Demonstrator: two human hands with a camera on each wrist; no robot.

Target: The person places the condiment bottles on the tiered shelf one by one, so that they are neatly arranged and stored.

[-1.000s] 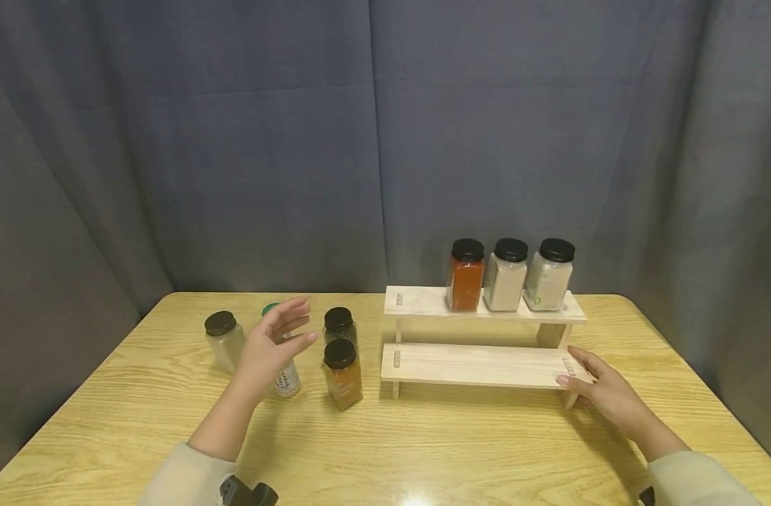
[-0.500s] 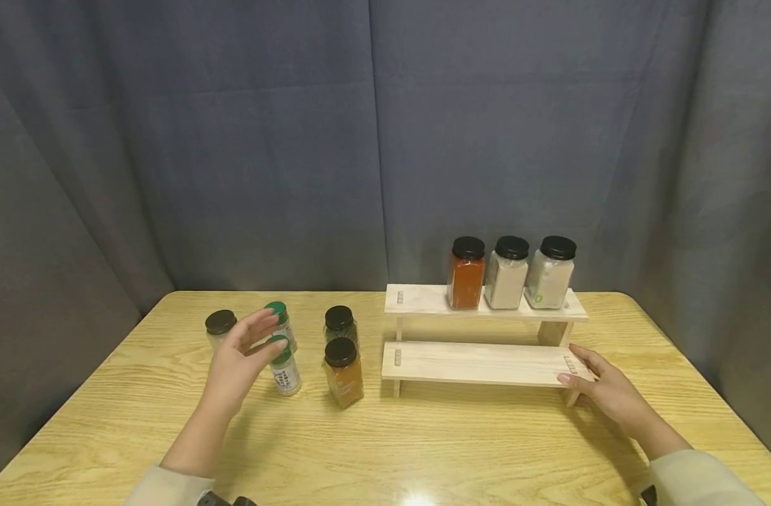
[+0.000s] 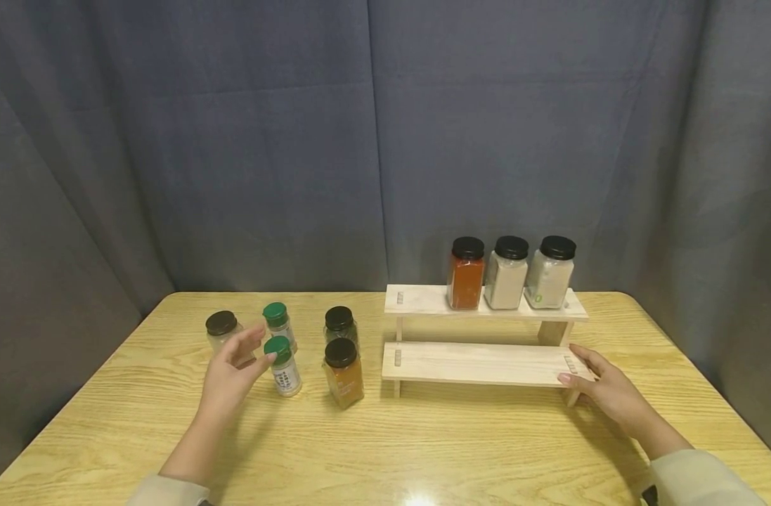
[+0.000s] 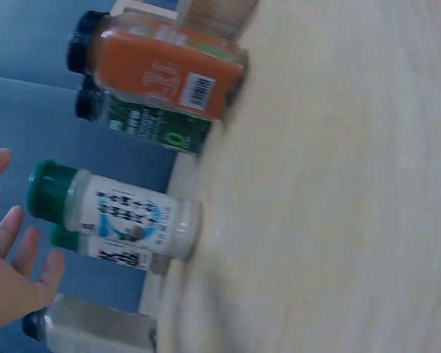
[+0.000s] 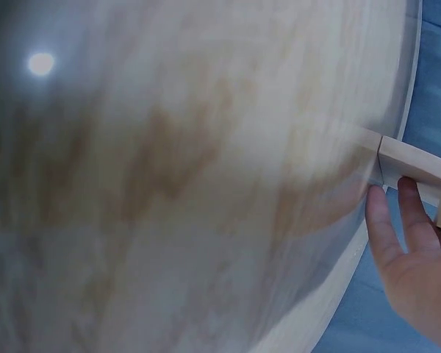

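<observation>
My left hand point(image 3: 230, 376) hovers with parted fingers just left of the front green-capped shaker point(image 3: 287, 372). In the left wrist view a gap shows between the fingers point(image 4: 23, 250) and its green lid. A second green-capped shaker point(image 3: 280, 323) stands behind. Partly hidden by the hand is a dark-lidded jar of pale contents point(image 3: 221, 330). My right hand point(image 3: 613, 397) grips the right end of the two-tier wooden shelf rack point(image 3: 474, 364), thumb on the lower board; the right wrist view shows fingers against its leg point(image 5: 415, 163).
To the shakers' right stand a black-lidded jar of orange-brown spice point(image 3: 344, 379) and, behind it, a black-lidded jar with a green label point(image 4: 158, 125). The upper board carries a red spice jar point(image 3: 466, 281) and two pale ones. A grey curtain point(image 3: 265, 176) hangs behind the table.
My left hand has moved left and down, from over the shakers to beside the front one, uncovering both green lids. The right hand stays on the rack.
</observation>
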